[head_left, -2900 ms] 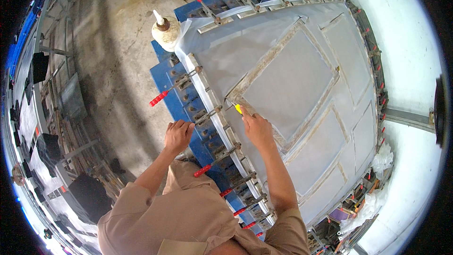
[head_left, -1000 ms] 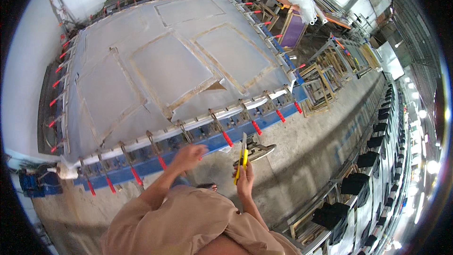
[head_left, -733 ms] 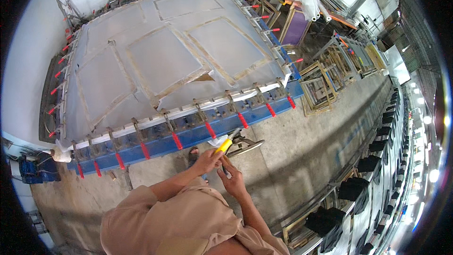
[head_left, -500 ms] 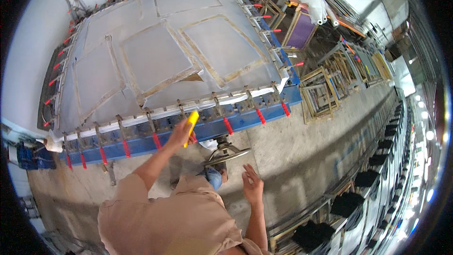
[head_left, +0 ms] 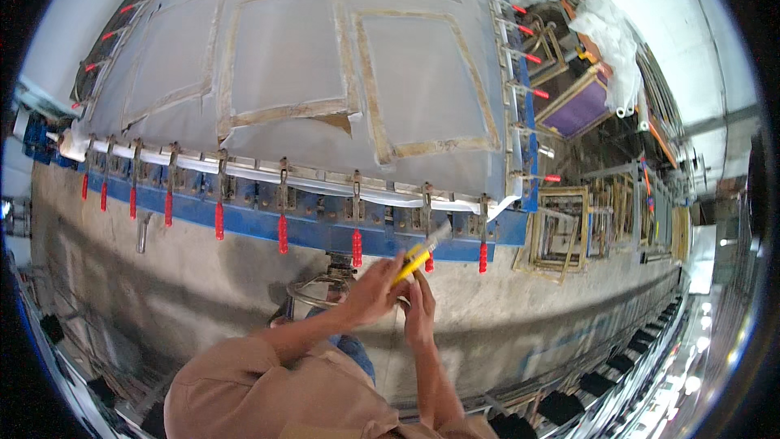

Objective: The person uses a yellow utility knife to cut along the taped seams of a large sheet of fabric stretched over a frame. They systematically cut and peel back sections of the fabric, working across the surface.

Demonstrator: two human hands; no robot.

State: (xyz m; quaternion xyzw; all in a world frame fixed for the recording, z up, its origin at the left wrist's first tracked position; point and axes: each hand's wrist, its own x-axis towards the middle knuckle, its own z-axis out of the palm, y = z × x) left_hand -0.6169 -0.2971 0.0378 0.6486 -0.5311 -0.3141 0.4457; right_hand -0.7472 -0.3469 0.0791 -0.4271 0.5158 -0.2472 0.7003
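My left hand (head_left: 375, 289) grips a yellow utility knife (head_left: 410, 266), its pale blade angled up and to the right above the blue edge of the clamping table (head_left: 313, 237). My right hand (head_left: 418, 313) meets the knife's lower end with fingers closed; what they hold is partly hidden. Beyond both hands, a pale grey sheet (head_left: 288, 49) is clamped along its edges by red-handled clamps (head_left: 356, 245). Tape-like, stained rectangles mark the sheet, and one corner near the middle shows a torn brown triangle (head_left: 337, 123).
Stacked frames (head_left: 552, 228), a purple panel (head_left: 578, 104) and crumpled plastic (head_left: 609, 41) lie to the right. Concrete floor (head_left: 504, 317) runs below the table, with a metal foot assembly (head_left: 317, 293) beneath its edge. Racks with black pads (head_left: 561, 406) line the bottom right.
The knife, earlier in my right hand, is now in my left. My right hand has come up from apart to the knife's lower end. My view has turned along the table.
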